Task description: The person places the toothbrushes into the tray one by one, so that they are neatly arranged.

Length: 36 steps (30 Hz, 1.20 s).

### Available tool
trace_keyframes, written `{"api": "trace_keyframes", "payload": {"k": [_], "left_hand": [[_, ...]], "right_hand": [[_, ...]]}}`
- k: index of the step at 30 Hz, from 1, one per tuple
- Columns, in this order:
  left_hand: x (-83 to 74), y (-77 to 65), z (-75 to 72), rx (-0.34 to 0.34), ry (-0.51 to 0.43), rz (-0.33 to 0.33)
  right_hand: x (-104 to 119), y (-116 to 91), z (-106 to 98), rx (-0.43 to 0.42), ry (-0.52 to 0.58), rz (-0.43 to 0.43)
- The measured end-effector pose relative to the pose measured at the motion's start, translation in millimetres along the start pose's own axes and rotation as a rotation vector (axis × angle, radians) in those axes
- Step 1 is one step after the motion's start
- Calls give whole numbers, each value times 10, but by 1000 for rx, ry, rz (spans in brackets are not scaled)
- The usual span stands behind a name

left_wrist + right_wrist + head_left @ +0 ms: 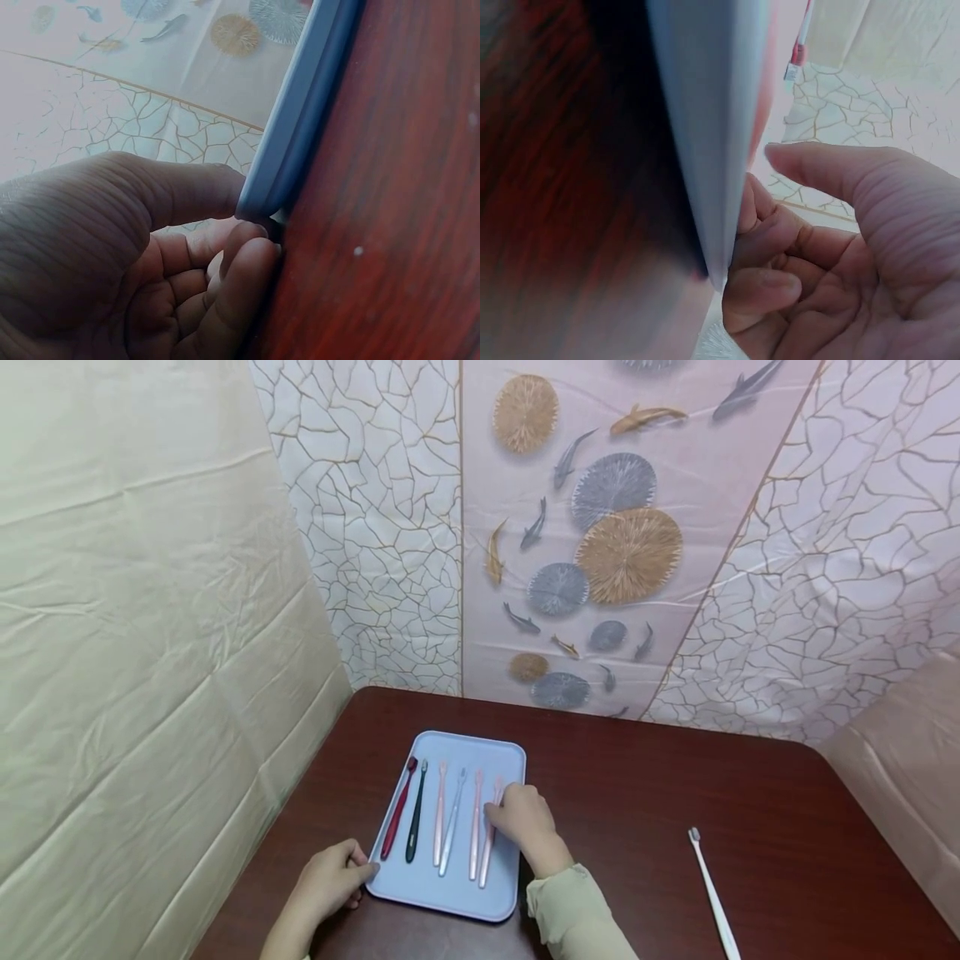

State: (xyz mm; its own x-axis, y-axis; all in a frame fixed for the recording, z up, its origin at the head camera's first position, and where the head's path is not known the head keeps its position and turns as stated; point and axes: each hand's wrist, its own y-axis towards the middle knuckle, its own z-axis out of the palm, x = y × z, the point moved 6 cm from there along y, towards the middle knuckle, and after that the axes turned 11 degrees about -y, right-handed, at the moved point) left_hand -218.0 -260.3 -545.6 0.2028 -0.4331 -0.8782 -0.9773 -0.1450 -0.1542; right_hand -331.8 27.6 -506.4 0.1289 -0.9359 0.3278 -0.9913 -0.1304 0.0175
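A light blue tray (420, 893) lies on the table, carrying a row of toothbrushes with their heads toward the far end. From the left come a red toothbrush (397, 818), a dark green toothbrush (416, 820), a pink one (440, 818), a pale blue one (452, 827) and two more pink ones. My left hand (330, 881) grips the tray's near-left corner, thumb on the rim and fingers beneath. Over the tray's right side, my right hand (525, 818) touches the rightmost pink toothbrush (487, 856) near its head, thumb apart from its bent fingers (761, 292).
A white toothbrush (712, 893) lies on the dark red-brown table (615, 827), well to the right of the tray. Patterned cloth (397, 527) hangs behind the table, and a pale cream cover (150, 652) rises along its left side.
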Motion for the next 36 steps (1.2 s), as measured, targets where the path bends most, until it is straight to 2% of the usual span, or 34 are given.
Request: {"api": "trace_keyframes", "payload": {"k": [5, 9, 14, 20, 25, 36], "left_hand": [[-10, -5, 0, 9, -6, 16], [-28, 1, 1, 12, -8, 17], [-35, 5, 10, 12, -12, 16], [-21, -5, 13, 7, -14, 12], [-6, 2, -9, 1, -6, 0], [-21, -12, -6, 14, -5, 5]], "right_hand": [[-112, -26, -94, -17, 88, -61], [-319, -43, -241, -54, 119, -75], [-753, -90, -411, -95, 101, -20], [-1321, -244, -638, -136, 46, 51], [-1663, -383, -794, -144, -2, 98], [-2447, -741, -922, -108, -66, 207]]}}
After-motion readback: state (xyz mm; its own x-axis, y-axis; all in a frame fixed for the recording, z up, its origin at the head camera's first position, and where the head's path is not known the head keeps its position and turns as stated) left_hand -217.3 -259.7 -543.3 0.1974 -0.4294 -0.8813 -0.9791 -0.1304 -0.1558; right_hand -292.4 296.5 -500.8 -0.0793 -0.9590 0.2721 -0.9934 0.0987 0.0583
